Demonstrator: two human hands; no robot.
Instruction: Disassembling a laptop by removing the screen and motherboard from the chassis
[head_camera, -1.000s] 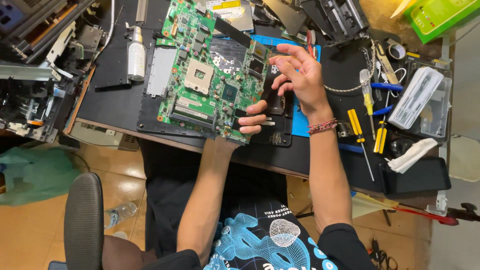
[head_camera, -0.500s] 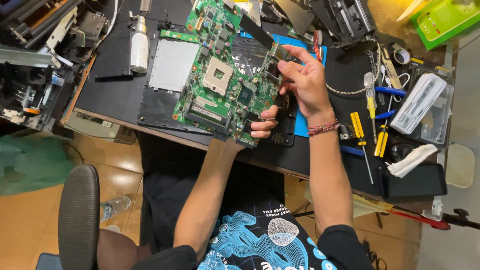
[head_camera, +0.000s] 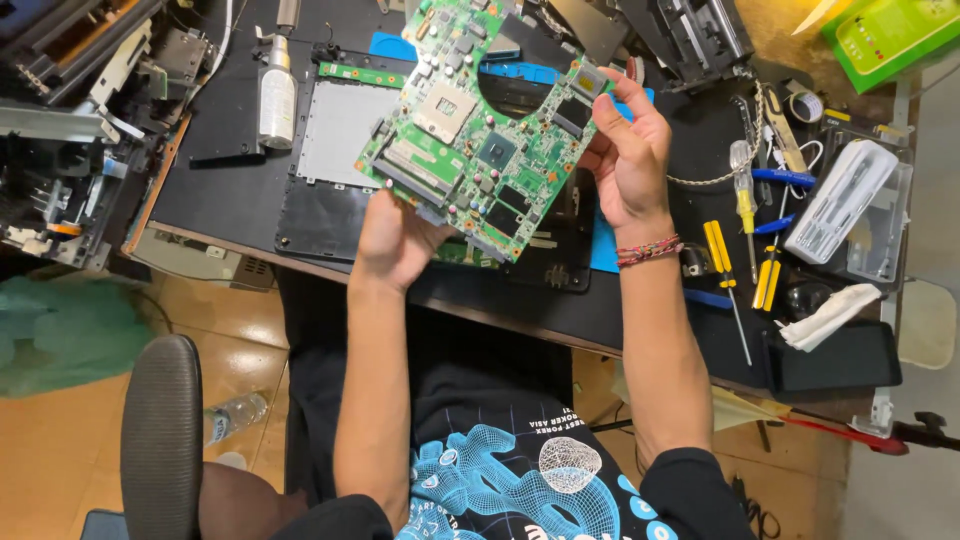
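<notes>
Over a black workbench (head_camera: 240, 190) crowded with screwdrivers (head_camera: 745, 200), I hold the green circuit board (head_camera: 475, 150) tilted in the air, my left hand (head_camera: 395, 240) closed under its lower edge and right hand (head_camera: 630, 165) clasping its far edge, where a loose pinch could drop it

A: Electronics repair workshop, small bench setup.

B: Evidence?

A: Black-topped workbench (head_camera: 240, 160) as reference. Over its middle, a bare green laptop motherboard (head_camera: 480, 150) out of its case. Right end of the bench: yellow-handled screwdrivers (head_camera: 722, 250), clear plastic parts box (head_camera: 850, 205), white rag (head_camera: 825, 315). Left end: stripped dark chassis with exposed metal and wiring (head_camera: 60, 120). Near its far edge: small white spray bottle (head_camera: 277, 100), flat grey metal plate (head_camera: 340, 130).

B: Not a factory line?

A: No. Tiled orange floor (head_camera: 60, 450) under the bench, black chair back (head_camera: 160, 440) beside it, clutter everywhere.
</notes>
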